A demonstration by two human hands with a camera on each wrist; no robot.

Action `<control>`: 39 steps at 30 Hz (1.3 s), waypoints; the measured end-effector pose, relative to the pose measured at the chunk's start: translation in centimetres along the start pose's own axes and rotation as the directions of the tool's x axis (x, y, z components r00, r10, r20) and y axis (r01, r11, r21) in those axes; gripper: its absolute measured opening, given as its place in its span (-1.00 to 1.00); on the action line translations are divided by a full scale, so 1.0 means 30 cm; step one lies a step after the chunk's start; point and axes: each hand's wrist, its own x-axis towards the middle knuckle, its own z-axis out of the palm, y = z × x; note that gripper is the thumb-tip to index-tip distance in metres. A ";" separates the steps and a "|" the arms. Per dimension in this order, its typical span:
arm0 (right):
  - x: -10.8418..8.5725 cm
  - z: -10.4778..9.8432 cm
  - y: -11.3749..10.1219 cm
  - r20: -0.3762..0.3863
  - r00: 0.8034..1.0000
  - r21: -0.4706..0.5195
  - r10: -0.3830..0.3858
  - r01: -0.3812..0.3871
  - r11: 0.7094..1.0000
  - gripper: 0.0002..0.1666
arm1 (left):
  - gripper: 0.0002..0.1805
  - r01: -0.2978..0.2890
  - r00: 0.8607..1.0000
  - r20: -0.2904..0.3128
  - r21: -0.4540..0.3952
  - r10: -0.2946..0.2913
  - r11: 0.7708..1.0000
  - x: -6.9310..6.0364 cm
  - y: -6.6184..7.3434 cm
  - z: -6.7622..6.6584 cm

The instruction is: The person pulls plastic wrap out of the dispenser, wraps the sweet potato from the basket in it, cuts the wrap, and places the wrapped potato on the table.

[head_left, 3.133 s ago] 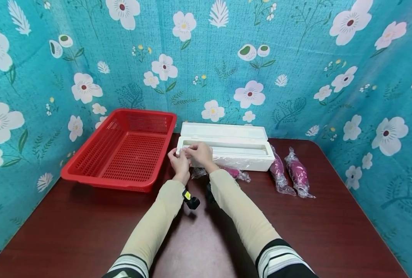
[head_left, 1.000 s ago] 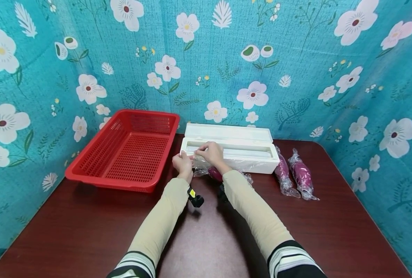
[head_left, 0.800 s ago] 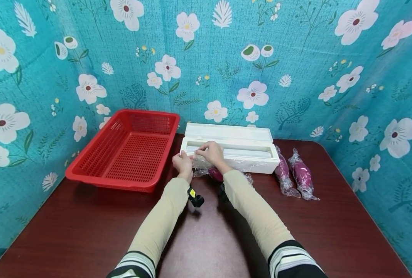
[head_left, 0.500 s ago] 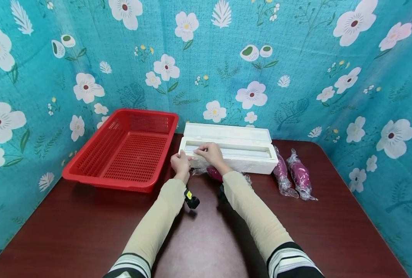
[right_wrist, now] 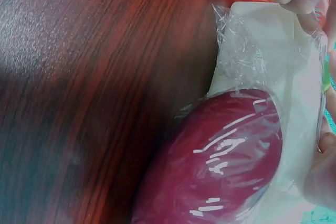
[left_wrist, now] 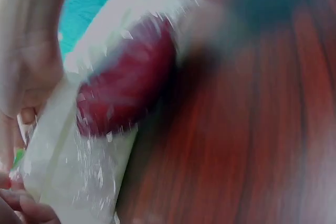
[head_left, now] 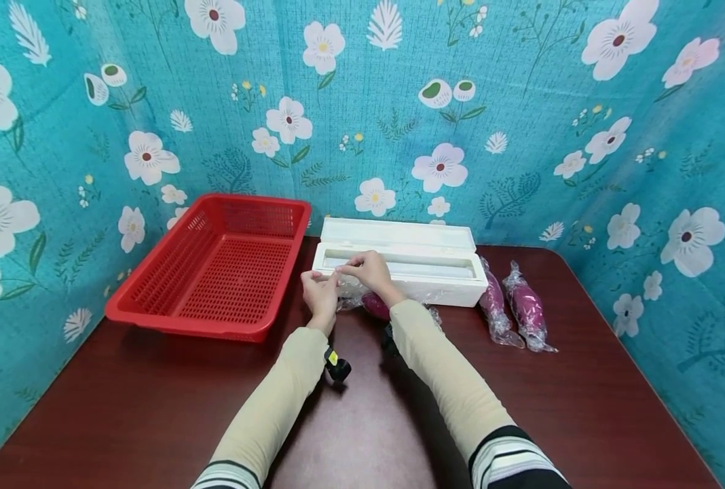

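Note:
A long white cling film dispenser box (head_left: 426,292) lies with its lid raised at the back of the table, a pale roll (head_left: 423,269) inside. At its front left corner, my left hand (head_left: 321,293) pinches the clear cling film (right_wrist: 239,51), its fingertips meeting those of my right hand (head_left: 371,269). My right hand also pinches the film at the box's front rim. Clear film hangs over the front face. Below the hands, a dark purple-red oblong thing (right_wrist: 215,156) in clear film lies against the box front, partly hidden by my right wrist in the head view. Something small and green shows between the fingers.
An open red plastic basket (head_left: 228,272) stands left of the box. Two more purple film-wrapped oblong things (head_left: 527,305) lie right of it. A flowered blue curtain (head_left: 362,102) hangs behind and beside the dark wooden table (head_left: 362,421).
Over three seconds my right hand has shifted slightly right along the box's front rim, and the purple thing has moved a little. Lately my left fingertips have come up to meet my right ones.

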 end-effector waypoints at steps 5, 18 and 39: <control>-0.003 0.007 -0.005 -0.033 0.998 -0.024 0.044 -0.045 0.999 -0.67 | -0.77 -0.209 0.974 0.127 0.158 0.190 0.965 0.010 -0.012 -0.013; 0.004 0.003 -0.005 -0.040 0.998 -0.038 0.049 -0.050 0.998 -0.76 | -0.69 -0.361 0.913 0.308 0.305 0.268 0.881 0.044 -0.004 -0.031; 0.008 0.021 -0.016 -0.075 0.997 -0.061 -0.005 0.000 0.998 -0.83 | -0.87 -0.362 0.922 0.303 0.458 0.240 0.812 0.056 0.020 -0.024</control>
